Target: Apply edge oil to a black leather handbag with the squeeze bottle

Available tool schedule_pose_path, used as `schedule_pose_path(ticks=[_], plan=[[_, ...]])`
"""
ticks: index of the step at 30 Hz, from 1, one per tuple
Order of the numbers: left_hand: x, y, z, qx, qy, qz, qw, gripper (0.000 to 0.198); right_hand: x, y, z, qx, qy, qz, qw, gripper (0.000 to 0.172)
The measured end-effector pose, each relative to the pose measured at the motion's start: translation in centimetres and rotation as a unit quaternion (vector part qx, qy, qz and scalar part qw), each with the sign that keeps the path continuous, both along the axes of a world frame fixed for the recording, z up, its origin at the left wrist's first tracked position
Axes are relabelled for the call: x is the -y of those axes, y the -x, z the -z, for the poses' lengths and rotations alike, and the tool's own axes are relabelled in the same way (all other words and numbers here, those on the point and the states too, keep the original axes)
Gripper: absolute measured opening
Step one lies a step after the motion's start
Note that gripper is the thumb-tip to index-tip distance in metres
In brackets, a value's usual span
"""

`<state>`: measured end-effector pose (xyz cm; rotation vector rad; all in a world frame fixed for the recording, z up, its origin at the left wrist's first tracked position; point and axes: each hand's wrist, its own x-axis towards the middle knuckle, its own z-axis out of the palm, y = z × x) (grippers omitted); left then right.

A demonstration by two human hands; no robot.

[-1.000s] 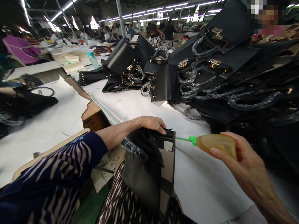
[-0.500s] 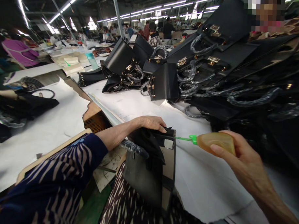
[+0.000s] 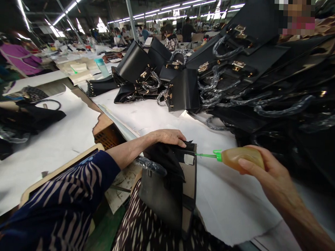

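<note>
White-covered table (image 3: 222, 211), far side and right heaped with black handbags (image 3: 185, 92), handles (image 3: 283, 106) sheathed in clear plastic. Nearest, at the table's edge above a patterned lap (image 3: 132, 219), one black bag (image 3: 162, 198). Right hand (image 3: 273, 171) wrapped around an amber squeeze bottle (image 3: 238, 157), thumb along its side. Left hand (image 3: 171, 137) folded over the bag's top, fingers curled down, gripping. Green nozzle (image 3: 206, 155) pointing left, tip at the bag's edge.

One camera, worn on person's head, facing forward and down over lap (image 3: 128, 223). Left hand (image 3: 169, 137) and right hand (image 3: 273, 169) close below, arms (image 3: 136, 148) in from lower corners. Bag heap (image 3: 264, 72) just beyond, filling upper right. Wide view runs deep, to far ceiling lights (image 3: 195, 1).
</note>
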<state>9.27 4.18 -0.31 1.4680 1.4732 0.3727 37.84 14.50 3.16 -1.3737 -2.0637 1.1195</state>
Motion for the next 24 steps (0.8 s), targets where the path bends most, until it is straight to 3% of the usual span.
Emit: schedule_pose_path(ticks=[8, 17, 20, 24], plan=[[0.2, -0.2, -0.6, 0.004, -0.005, 0.002, 1.0, 0.023, -0.4, -0.6, 0.1, 0.003, 0.006, -0.026, 1.0, 0.06], [0.4, -0.1, -0.2, -0.012, -0.025, 0.008, 1.0, 0.02, -0.2, 0.0, -0.5, -0.005, 0.006, -0.018, 1.0, 0.058], [1.0, -0.2, -1.2, -0.001, -0.023, 0.009, 1.0, 0.021, -0.4, -0.6, -0.2, -0.017, 0.013, -0.026, 0.999, 0.057], [1.9, -0.2, -3.7, -0.002, -0.025, 0.006, 1.0, 0.022, -0.8, -1.4, -0.6, -0.022, 0.018, -0.038, 0.999, 0.051]])
